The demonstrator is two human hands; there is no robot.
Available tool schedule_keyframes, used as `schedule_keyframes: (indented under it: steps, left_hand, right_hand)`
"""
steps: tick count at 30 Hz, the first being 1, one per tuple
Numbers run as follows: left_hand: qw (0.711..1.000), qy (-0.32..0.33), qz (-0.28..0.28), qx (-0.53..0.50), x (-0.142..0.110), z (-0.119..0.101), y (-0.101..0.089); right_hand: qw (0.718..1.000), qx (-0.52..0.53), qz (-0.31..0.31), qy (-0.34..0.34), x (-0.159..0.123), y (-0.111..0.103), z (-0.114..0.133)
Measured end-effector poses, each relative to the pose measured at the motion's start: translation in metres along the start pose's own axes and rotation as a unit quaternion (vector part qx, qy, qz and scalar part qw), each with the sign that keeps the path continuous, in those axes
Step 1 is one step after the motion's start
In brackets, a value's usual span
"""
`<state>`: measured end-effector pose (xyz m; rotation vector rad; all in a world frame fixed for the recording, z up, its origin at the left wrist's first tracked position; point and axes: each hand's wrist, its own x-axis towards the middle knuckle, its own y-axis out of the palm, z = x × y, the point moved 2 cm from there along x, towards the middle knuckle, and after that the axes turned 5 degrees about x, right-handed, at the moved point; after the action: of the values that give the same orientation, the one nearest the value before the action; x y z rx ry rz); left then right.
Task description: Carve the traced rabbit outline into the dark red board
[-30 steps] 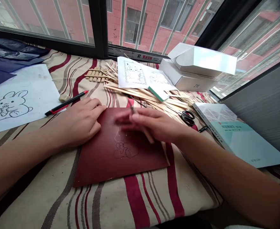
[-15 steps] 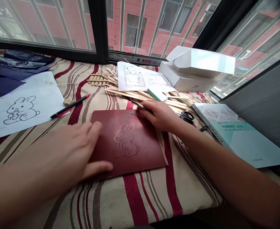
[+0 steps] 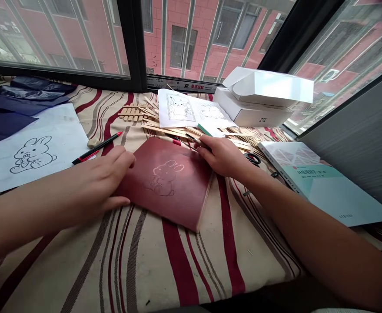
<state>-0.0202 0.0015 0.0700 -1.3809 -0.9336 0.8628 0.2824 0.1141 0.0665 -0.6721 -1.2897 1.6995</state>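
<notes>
Nearest is the **desk** (image 3: 164,269), topped w/ cream cloth w/ red & grey stripes. Both forearms reach in from the near edge. A dark red rectangular board (image 3: 186,206) w/ a pale scratched rabbit outline sits around the middle, angled, its pale side edge showing on the R. L hand (image 3: 102,174) lies relaxed, fingers loosely curved, against the board's L edge, not clenched. R hand (image 3: 223,156) is closed in a pinch on a slim black-and-silver scribing tool (image 3: 192,139), just past the board's far R corner, tip hidden by glare & size.

L of the board: a red-and-black marker (image 3: 96,148), a small beige eraser lump (image 3: 93,142), a white sheet w/ a black rabbit drawing (image 3: 60,130), & dark blue carbon paper (image 3: 1,126) toward the far L corner. R of the R hand: black-handled scissors (image 3: 252,159) & a teal-and-white book (image 3: 334,195) near the R edge.

Farther on: pale wooden strips (image 3: 167,129), a small glued stick lattice (image 3: 132,114), a green-edged white block (image 3: 208,129), white cartoon print sheets (image 3: 177,106), & a white ZTE box (image 3: 252,115) w/ its lid (image 3: 269,84) on top. Beyond, a black window frame (image 3: 135,43) & a red brick building (image 3: 177,26).
</notes>
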Motion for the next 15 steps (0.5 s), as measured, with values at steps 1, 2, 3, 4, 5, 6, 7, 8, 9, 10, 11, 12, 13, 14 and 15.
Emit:
schedule_keyframes:
  steps: [1,2,3,4,5,6,7,8,9,10,11,12,13,14,15]
  left_hand:
    - [1.000,0.009,0.010,0.002,0.003,0.008,0.000]
    - [1.000,0.012,0.016,0.006,0.006,0.017,0.000]
    - [1.000,0.004,0.015,0.018,0.009,0.025,0.001]
    - [0.999,-0.006,0.012,0.030,0.013,0.034,0.001]
    - [0.999,-0.026,0.006,0.042,0.016,0.042,0.002]
    - [0.997,-0.057,-0.001,0.049,0.019,0.050,0.003]
    - [0.996,-0.075,0.000,0.051,0.021,0.056,0.005]
    - [0.995,-0.089,0.005,0.048,0.024,0.061,0.007]
    - [0.994,-0.100,0.010,0.040,0.026,0.064,0.008]
    - [0.994,-0.105,0.017,0.028,0.028,0.066,0.010]
    - [0.994,-0.108,0.022,0.013,0.029,0.065,0.011]
    - [0.994,-0.109,0.024,-0.005,0.031,0.064,0.012]
    - [0.993,-0.109,0.023,-0.021,0.033,0.061,0.012]
    - [0.993,-0.109,0.022,-0.036,0.034,0.057,0.012]
    - [0.992,-0.111,0.020,-0.048,0.034,0.053,0.012]
  right_hand:
    - [1.000,-0.001,0.000,0.004,-0.001,-0.002,0.000]
    - [1.000,0.000,0.004,0.006,-0.002,-0.003,0.001]
    - [1.000,0.001,0.009,0.005,-0.004,-0.004,0.002]
    - [1.000,0.003,0.017,0.002,-0.006,-0.005,0.004]
    - [1.000,0.006,0.027,-0.003,-0.008,-0.006,0.006]
    - [0.999,0.010,0.037,-0.010,-0.010,-0.007,0.007]
    - [0.999,0.014,0.047,-0.016,-0.011,-0.007,0.008]
    - [0.998,0.020,0.056,-0.021,-0.013,-0.008,0.009]
    - [0.997,0.027,0.066,-0.027,-0.014,-0.009,0.009]
    - [0.996,0.035,0.077,-0.033,-0.014,-0.009,0.009]
    - [0.995,0.044,0.086,-0.039,-0.015,-0.010,0.008]
    - [0.993,0.051,0.095,-0.045,-0.015,-0.011,0.007]
    - [0.992,0.056,0.102,-0.052,-0.015,-0.012,0.006]
    - [0.990,0.062,0.108,-0.060,-0.016,-0.014,0.005]
    - [0.988,0.072,0.117,-0.072,-0.016,-0.015,0.004]
